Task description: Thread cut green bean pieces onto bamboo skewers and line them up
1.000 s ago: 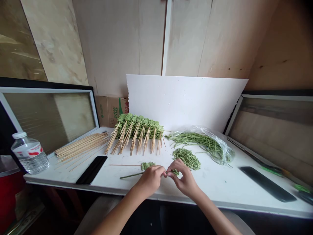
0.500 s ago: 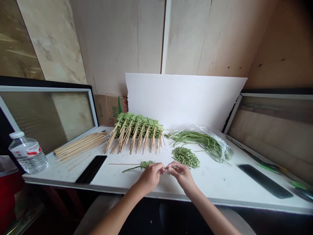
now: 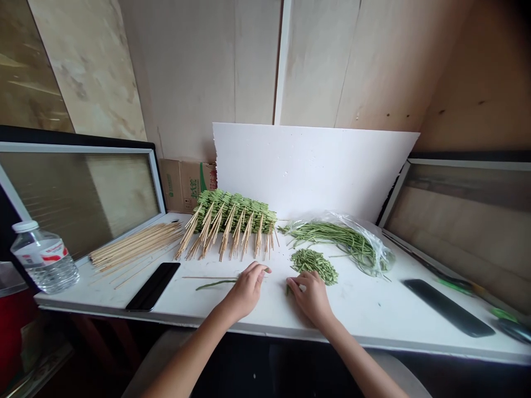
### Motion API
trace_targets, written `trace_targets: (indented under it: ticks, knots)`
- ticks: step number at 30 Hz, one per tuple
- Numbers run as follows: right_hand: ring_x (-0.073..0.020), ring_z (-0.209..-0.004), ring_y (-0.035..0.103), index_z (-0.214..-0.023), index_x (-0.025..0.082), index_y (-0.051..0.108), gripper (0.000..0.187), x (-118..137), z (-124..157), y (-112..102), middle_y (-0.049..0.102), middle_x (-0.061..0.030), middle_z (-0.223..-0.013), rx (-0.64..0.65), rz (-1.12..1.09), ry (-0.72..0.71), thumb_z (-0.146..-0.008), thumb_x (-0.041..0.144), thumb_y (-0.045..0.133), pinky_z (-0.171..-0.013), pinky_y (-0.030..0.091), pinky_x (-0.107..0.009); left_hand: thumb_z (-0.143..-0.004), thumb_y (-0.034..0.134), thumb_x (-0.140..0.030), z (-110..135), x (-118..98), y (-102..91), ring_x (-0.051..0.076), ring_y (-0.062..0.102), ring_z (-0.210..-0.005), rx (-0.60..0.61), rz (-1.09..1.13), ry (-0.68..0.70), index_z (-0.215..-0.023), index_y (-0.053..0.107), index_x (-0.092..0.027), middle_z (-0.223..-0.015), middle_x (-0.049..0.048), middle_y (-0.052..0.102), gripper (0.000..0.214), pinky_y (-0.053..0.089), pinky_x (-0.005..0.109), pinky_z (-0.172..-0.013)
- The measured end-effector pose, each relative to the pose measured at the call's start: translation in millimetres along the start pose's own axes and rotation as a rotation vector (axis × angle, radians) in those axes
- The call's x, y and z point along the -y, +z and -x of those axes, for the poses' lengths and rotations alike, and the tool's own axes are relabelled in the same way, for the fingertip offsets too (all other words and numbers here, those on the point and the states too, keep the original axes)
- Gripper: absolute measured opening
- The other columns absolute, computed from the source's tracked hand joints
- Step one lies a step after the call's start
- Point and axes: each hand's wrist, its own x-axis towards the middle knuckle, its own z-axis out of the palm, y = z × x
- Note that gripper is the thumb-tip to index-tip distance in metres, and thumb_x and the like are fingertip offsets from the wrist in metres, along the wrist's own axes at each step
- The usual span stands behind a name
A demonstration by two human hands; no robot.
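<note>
My left hand (image 3: 246,290) is closed on a long green bean (image 3: 214,284); its tail runs out to the left, and a short end shows at my fingertips. A thin bamboo skewer (image 3: 207,277) lies behind that bean, its right part hidden by my left hand. My right hand (image 3: 312,294) is low over the table with fingers curled, and a small green bean piece shows by its thumb. Just behind it is a pile of short cut bean pieces (image 3: 314,264).
Bean-loaded skewers (image 3: 238,213) are stacked at the back. Loose bare skewers (image 3: 136,244) and a black phone (image 3: 153,286) lie left, beside a water bottle (image 3: 45,260). Long beans in a plastic bag (image 3: 352,240) lie back right. A dark flat object (image 3: 448,307) sits far right.
My hands have moved apart from where they met. The left shifted slightly left with the long bean, covering the bean pieces by the skewer; the right lowered toward the table.
</note>
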Motion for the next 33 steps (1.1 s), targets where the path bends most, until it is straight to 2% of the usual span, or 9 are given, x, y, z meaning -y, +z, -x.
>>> trace_targets:
  ticks: [2, 5, 9, 12, 17, 21, 25, 30, 33]
  knots:
    - [-0.0295, -0.082, 0.055, -0.074, 0.023, 0.079, 0.059, 1, 2, 2, 0.068, -0.0109, -0.074, 0.009, 0.042, 0.013, -0.101, 0.062, 0.043, -0.075, 0.043, -0.042, -0.107, 0.035, -0.023, 3, 0, 5.8, 0.021, 0.064, -0.103, 0.037, 0.003, 0.013, -0.129, 0.063, -0.022, -0.121, 0.0102, 0.062, 0.036, 0.051, 0.033, -0.093]
    - [-0.0293, -0.082, 0.056, -0.074, 0.022, 0.077, 0.061, 7, -2, -6, 0.068, -0.0109, -0.073, -0.002, 0.005, 0.042, -0.104, 0.059, 0.037, -0.077, 0.044, -0.042, -0.107, 0.035, -0.022, 4, 3, 9.7, 0.019, 0.065, -0.096, 0.065, 0.007, -0.003, -0.134, 0.064, -0.026, -0.12, 0.0094, 0.059, 0.039, 0.053, 0.033, -0.09]
    - [-0.0285, -0.087, 0.061, -0.097, 0.024, 0.078, 0.047, 25, -6, -22, 0.071, -0.0084, -0.082, 0.054, -0.21, -0.007, -0.104, 0.054, 0.042, -0.084, 0.048, -0.044, -0.103, 0.049, -0.018, 3, 4, 13.0, 0.018, 0.067, -0.094, 0.035, 0.072, 0.032, -0.124, 0.071, -0.025, -0.11, 0.0073, 0.064, 0.031, 0.054, 0.032, -0.089]
    - [-0.0275, -0.09, 0.063, -0.115, 0.026, 0.074, 0.035, 38, -4, -25, 0.074, -0.0079, -0.091, 0.144, -0.341, -0.083, -0.099, 0.053, 0.057, -0.077, 0.051, -0.04, -0.097, 0.06, -0.014, 2, 1, 17.6, 0.019, 0.068, -0.094, 0.006, 0.132, 0.054, -0.124, 0.069, -0.023, -0.102, 0.0055, 0.069, 0.03, 0.055, 0.031, -0.088]
    - [-0.0248, -0.084, 0.061, -0.098, 0.027, 0.077, 0.018, 44, -1, -22, 0.073, -0.0061, -0.085, 0.081, -0.396, -0.208, -0.099, 0.039, 0.064, -0.077, 0.049, -0.04, -0.094, 0.069, -0.018, 2, -1, 18.7, 0.019, 0.07, -0.09, -0.021, 0.15, 0.017, -0.119, 0.069, -0.021, -0.096, 0.0048, 0.074, 0.025, 0.055, 0.03, -0.084]
    - [-0.0267, -0.09, 0.06, -0.101, 0.027, 0.076, 0.014, 41, -3, -25, 0.072, -0.0069, -0.09, -0.007, -0.393, -0.21, -0.099, 0.033, 0.063, -0.08, 0.049, -0.041, -0.096, 0.067, -0.022, 0, -2, 14.0, 0.019, 0.07, -0.087, -0.015, 0.08, 0.049, -0.099, 0.077, -0.021, -0.095, 0.0055, 0.075, 0.01, 0.052, 0.03, -0.08]
    - [-0.0262, -0.089, 0.06, -0.102, 0.028, 0.075, 0.01, 45, -3, -29, 0.071, -0.0059, -0.089, 0.036, -0.38, -0.238, -0.095, 0.033, 0.069, -0.079, 0.048, -0.04, -0.098, 0.065, -0.02, 1, -6, 13.1, 0.019, 0.069, -0.083, -0.017, 0.061, 0.074, -0.095, 0.078, -0.02, -0.091, 0.0052, 0.074, 0.014, 0.051, 0.028, -0.077]
    - [-0.0237, -0.083, 0.057, -0.092, 0.025, 0.069, 0.011, 55, -1, -30, 0.067, -0.005, -0.085, 0.058, -0.39, -0.253, -0.099, 0.03, 0.062, -0.078, 0.045, -0.038, -0.097, 0.058, -0.009, 4, -10, 13.7, 0.017, 0.068, -0.082, 0.022, 0.049, 0.137, -0.096, 0.077, -0.019, -0.09, 0.0049, 0.072, 0.022, 0.05, 0.026, -0.076]
    - [-0.0227, -0.081, 0.055, -0.088, 0.025, 0.067, 0.018, 57, 1, -29, 0.066, -0.0046, -0.084, 0.077, -0.419, -0.269, -0.102, 0.026, 0.055, -0.08, 0.043, -0.039, -0.089, 0.05, 0.006, 7, -12, 14.5, 0.016, 0.065, -0.079, 0.064, 0.01, 0.201, -0.088, 0.075, -0.017, -0.085, 0.0041, 0.069, 0.034, 0.048, 0.024, -0.07]
